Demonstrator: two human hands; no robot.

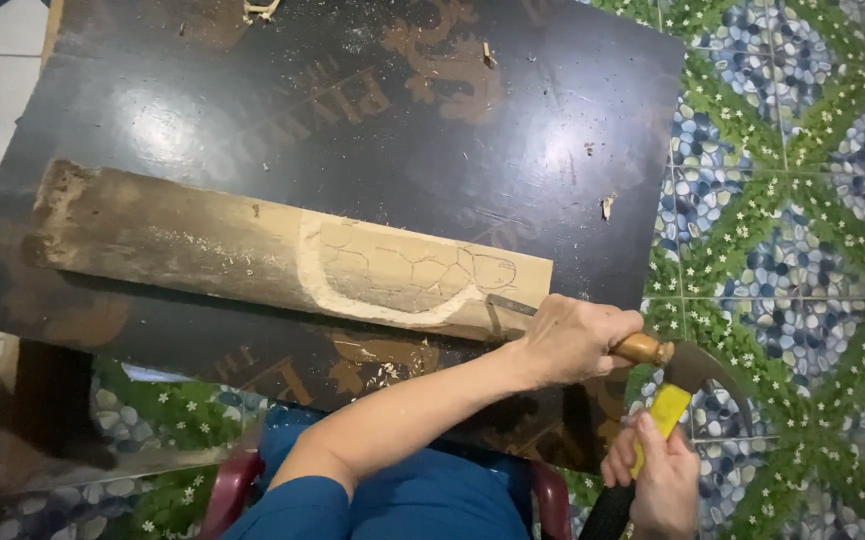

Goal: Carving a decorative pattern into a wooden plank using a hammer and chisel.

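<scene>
Left hand [578, 338] grips chisel [513, 306] on plank [253, 250]; right hand [658, 480] holds hammer [688, 385].

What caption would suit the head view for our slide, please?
Left hand steadies a chisel on a pencilled wooden plank; right hand raises a hammer.

Chisel [513, 308]: wooden handle, metal blade, lay nearly flat with its tip against the near edge of the plank [253, 250], by the pencilled turtle outline. Hammer [688, 385]: dark curved head, yellow-and-black handle, sat just behind the chisel's handle butt, off the plank's right end. Plank was long, pale at the right, weathered at the left, with a carved groove curving around the outline.
</scene>
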